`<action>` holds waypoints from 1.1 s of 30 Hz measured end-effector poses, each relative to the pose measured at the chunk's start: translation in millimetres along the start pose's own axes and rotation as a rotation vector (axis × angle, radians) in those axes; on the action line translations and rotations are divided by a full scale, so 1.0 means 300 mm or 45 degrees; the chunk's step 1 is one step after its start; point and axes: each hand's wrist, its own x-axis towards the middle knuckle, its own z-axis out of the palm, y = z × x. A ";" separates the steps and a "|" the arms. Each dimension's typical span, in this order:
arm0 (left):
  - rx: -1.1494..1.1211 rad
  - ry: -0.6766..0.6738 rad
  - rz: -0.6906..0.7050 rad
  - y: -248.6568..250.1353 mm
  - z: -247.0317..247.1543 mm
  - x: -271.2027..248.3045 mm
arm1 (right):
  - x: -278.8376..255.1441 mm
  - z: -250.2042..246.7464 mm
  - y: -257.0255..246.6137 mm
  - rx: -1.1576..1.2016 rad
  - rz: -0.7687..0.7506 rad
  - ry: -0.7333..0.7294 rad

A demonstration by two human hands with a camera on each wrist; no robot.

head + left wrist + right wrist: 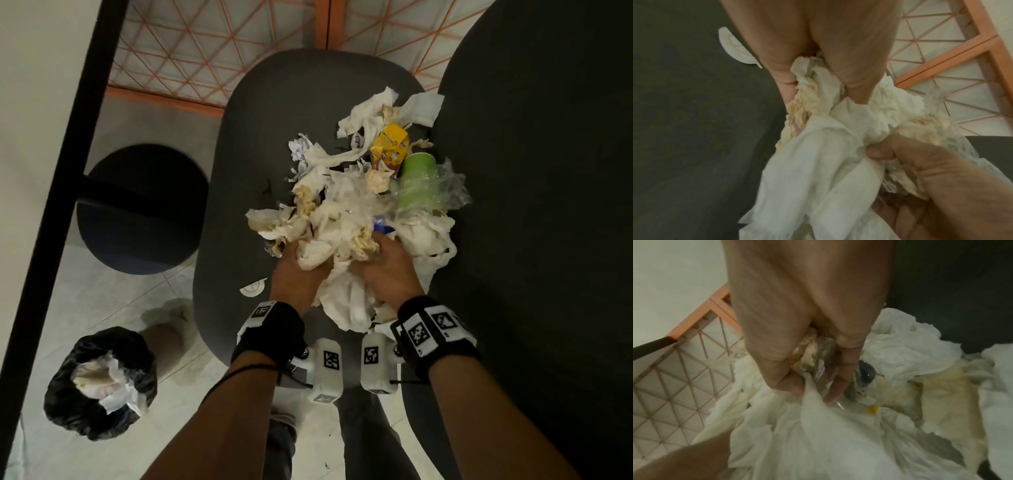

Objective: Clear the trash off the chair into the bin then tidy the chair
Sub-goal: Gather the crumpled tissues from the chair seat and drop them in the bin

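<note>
- On the dark chair seat [233, 192], both hands dug into the tissue pile [342, 219].
- Left hand [298, 274] gripped crumpled tissue; right hand [387, 270] clutched tissue and clear plastic.
- Bin [99, 380] stood on the floor, left.

Dark grey chair [239, 164] with a long rounded seat, running near to far. Heaped on its right half, a pile of crumpled white tissues [342, 219], some stained yellowish, near end bunched and lifted. Toward the far right of the pile, a yellow drink carton [390, 145] tilted, just beside a green paper cup [416, 178] lying under clear plastic wrap [442, 188]. Alone on the seat's near left, a white lid [252, 288]. On the floor at near left, a bin [68, 394] lined with a black bag, tissues inside.
</note>
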 end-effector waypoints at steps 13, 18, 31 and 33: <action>-0.205 0.230 -0.066 -0.038 -0.092 -0.080 | -0.084 -0.091 -0.014 0.325 -0.013 0.231; -0.181 0.269 -0.007 -0.041 -0.132 -0.095 | -0.082 -0.098 -0.038 0.369 -0.049 0.249; -0.419 -0.355 0.084 0.099 -0.063 -0.221 | -0.112 -0.130 -0.078 0.615 0.124 0.351; -0.261 -0.477 0.173 0.112 -0.016 -0.229 | -0.111 -0.113 -0.079 0.655 0.152 0.333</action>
